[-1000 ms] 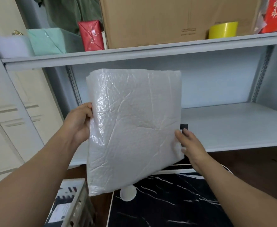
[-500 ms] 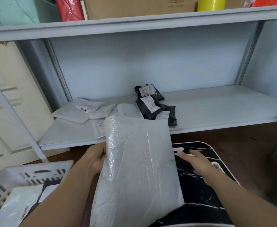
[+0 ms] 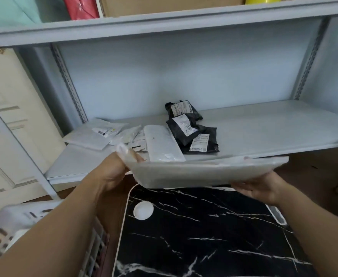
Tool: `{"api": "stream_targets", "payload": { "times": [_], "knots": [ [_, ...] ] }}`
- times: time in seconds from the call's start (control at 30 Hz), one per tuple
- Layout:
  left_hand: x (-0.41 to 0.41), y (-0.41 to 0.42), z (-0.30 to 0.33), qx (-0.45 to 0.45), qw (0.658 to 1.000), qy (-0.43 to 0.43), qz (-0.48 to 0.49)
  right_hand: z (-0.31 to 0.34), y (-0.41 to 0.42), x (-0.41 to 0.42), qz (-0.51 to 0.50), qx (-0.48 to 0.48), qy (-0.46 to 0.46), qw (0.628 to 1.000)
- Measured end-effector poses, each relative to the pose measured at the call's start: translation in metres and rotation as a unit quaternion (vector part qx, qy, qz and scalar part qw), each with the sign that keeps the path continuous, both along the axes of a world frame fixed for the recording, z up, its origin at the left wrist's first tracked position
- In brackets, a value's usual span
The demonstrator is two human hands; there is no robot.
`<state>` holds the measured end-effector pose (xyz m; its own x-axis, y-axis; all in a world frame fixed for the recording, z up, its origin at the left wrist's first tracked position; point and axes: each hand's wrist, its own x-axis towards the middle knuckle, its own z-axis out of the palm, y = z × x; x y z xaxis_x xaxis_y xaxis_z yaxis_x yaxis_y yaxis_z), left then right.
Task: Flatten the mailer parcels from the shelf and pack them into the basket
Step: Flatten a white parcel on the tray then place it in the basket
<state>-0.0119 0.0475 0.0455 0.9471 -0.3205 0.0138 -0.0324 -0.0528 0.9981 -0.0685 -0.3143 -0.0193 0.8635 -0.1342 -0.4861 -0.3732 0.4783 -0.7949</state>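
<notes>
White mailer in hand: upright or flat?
Flat: the white mailer lies roughly level, seen nearly edge-on, between left hand and right hand.

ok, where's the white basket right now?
In the head view, the white basket sits at the bottom left, partly behind the left forearm, left of the black marble-patterned table and below the shelf holding the remaining parcels.

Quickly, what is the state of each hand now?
Left hand: grips the left end of the white mailer.
Right hand: open, palm up, supporting the mailer from below.
</notes>
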Motion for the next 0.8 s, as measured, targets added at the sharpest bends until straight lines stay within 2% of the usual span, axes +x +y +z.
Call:
{"api": "stream_targets", "payload": {
  "times": [0.07,0.13,0.17,0.23,0.37,0.57,0.7,0.8],
  "knots": [
    [-0.005,0.012,-0.006,0.12,0.992,0.005,-0.049,0.008,-0.013,-0.008,0.129,-0.115,0.014,0.985],
    [-0.012,0.022,-0.021,0.289,0.952,0.012,-0.104,0.009,-0.016,-0.019,0.245,-0.268,0.076,0.929],
    [-0.017,0.025,-0.033,0.345,0.931,0.028,-0.111,0.007,-0.014,-0.024,0.275,-0.344,0.103,0.892],
    [-0.027,0.026,-0.06,0.391,0.911,0.069,-0.112,0.0,-0.004,-0.034,0.293,-0.458,0.125,0.83],
    [-0.045,0.02,-0.105,0.497,0.845,0.128,-0.153,-0.043,0.019,-0.042,0.328,-0.605,0.11,0.717],
    [-0.044,0.017,-0.143,0.62,0.768,0.05,-0.15,-0.085,0.036,-0.037,0.365,-0.63,0.154,0.668],
    [-0.032,0.003,-0.162,0.627,0.773,0.025,-0.097,-0.102,0.046,-0.023,0.305,-0.684,0.099,0.655],
    [-0.029,-0.018,-0.176,0.621,0.781,0.002,-0.071,-0.121,0.058,-0.011,0.301,-0.681,0.109,0.659]
  ]
}}
